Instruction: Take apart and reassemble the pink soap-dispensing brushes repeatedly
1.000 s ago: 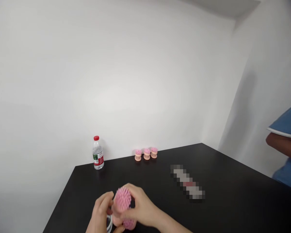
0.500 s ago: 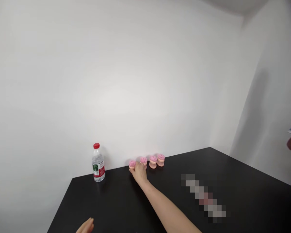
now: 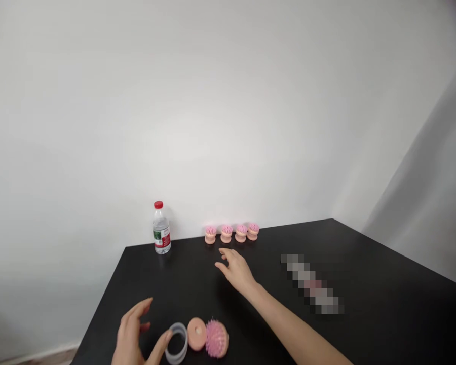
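Fingers apart, my right hand [image 3: 235, 268] hovers over the black table with nothing in it, just in front of a row of pink-bristled round brushes [image 3: 226, 233] by the wall. At the lower left, my left hand [image 3: 135, 334] is open too, its thumb beside or touching a clear plastic ring [image 3: 177, 343]. Next to that ring lie a round peach-coloured piece with a small hole [image 3: 196, 334] and a pink bristle brush head [image 3: 216, 338] turned on its side.
A water bottle with a red cap [image 3: 161, 230] stands near the back left of the black table [image 3: 182, 284]. A pixelated strip [image 3: 311, 285] lies on the right side. The white wall [image 3: 228, 126] rises behind the table. Part of another person shows at the right edge.
My right hand has let go of the leftmost brush and drawn back toward me. My view has tilted down, bringing more of my left hand and the loose brush parts into sight.
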Motion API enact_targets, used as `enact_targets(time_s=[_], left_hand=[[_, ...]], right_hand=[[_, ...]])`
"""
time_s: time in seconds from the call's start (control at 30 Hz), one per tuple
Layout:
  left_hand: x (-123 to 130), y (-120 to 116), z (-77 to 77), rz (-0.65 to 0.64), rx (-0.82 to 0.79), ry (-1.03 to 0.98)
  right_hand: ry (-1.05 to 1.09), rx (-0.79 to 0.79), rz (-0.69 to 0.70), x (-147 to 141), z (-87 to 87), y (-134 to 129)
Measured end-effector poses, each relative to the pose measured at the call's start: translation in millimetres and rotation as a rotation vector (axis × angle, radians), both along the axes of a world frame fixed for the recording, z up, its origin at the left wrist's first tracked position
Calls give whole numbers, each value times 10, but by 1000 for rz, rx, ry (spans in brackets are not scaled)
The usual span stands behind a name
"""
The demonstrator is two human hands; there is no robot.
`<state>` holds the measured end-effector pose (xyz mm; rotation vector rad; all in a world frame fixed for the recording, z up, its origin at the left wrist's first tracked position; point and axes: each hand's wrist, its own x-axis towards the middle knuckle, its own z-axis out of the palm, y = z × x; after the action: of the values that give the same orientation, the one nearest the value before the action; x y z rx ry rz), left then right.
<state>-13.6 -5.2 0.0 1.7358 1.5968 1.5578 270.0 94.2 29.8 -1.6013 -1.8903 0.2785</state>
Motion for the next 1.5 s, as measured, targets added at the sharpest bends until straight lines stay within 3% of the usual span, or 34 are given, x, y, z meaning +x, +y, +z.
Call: enact_targets(time_s=[0.17, 0.33, 0.5, 0.7, 0.97, 1.2, 1.5], left_hand=[[28, -77, 135, -198, -338, 104], [91, -112, 102, -241, -415, 208], [93, -122, 137, -272, -400, 168], [6, -106, 176, -287, -356, 12], [73, -147, 164, -326, -301, -128], [199, -246, 248, -459, -284, -200], [198, -311, 365, -583, -273, -230]], right_hand=[[95, -110, 193, 110, -53, -827], [126, -164, 341, -64, 18, -1194], [-131, -181, 509, -405, 213, -1132], [-221, -201, 488, -782, 178, -979], [106, -105, 424, -741, 242, -932], [370, -73, 456, -698, 157, -1141], [482, -85, 477, -659, 123, -1230]])
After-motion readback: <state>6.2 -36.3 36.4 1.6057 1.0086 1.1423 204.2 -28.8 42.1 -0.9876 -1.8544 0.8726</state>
